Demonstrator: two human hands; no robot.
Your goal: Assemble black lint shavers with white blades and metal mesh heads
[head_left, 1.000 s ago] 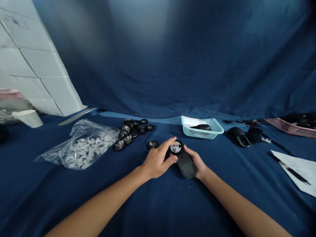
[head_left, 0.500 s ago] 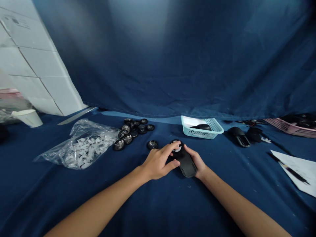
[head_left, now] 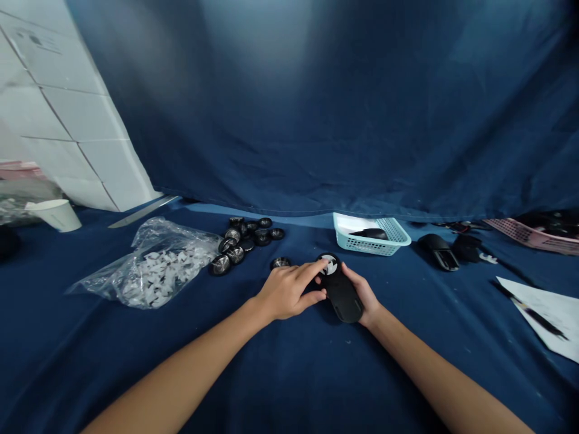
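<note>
Change: the left hand has slid its forefinger off the top of the round cap, whose white emblem now shows more fully; both hands sit slightly higher in the frame than half a second ago.
Left fingers: the forefinger is stretched out with its tip at the cap's left rim, the thumb presses the left edge of the black paddle-shaped part, and the other fingers are curled loosely under, so it is a narrow pinch on the part.
Right fingers: the right hand cups the part from its right side, thumb lying along the edge, holding it; the remaining fingers are hidden beneath it.
Part: it lies just below frame centre, low over the blue cloth, cap end pointing away.
Arms: both forearms are bare, coming in from the lower corners and meeting at the centre.
Hard to see: the emblem's shape is too small to read; whether the part rests on the cloth cannot be told.
Near left: a loose wheel sits just beside the left knuckles, with a cluster of wheels beyond and a plastic bag of white pieces further left.
Near right: a light blue basket stands above and to the right of the hands.
Edges: a paper cup sits at the far left, and a sheet of paper lies at the right, cut off by the border.
</note>
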